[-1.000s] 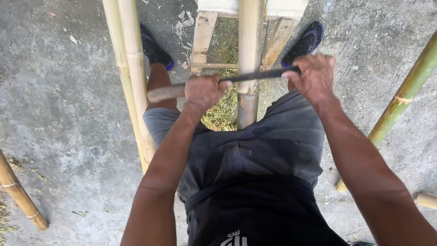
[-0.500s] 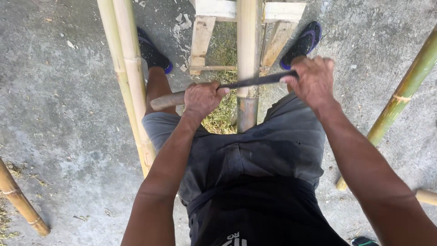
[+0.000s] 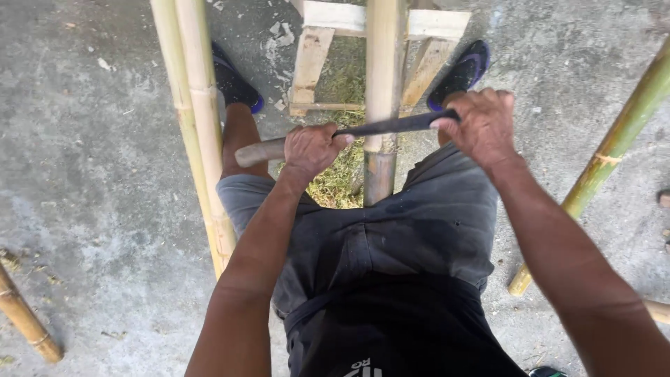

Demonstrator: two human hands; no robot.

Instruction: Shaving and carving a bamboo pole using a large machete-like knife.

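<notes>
Both fists clamped on the dark blade, lying crosswise over the upright bamboo pole at 12 o'clock. Left hand wrapped round the wooden handle; right hand gripping the blade's far end, approx. 1 o'clock. Pole runs btwn the knees, against a wooden frame. Two more poles at 10 o'clock.

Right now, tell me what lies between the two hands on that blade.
In the head view, the upright bamboo pole stands between the left hand and right hand; the dark blade they grip crosses it.
</notes>
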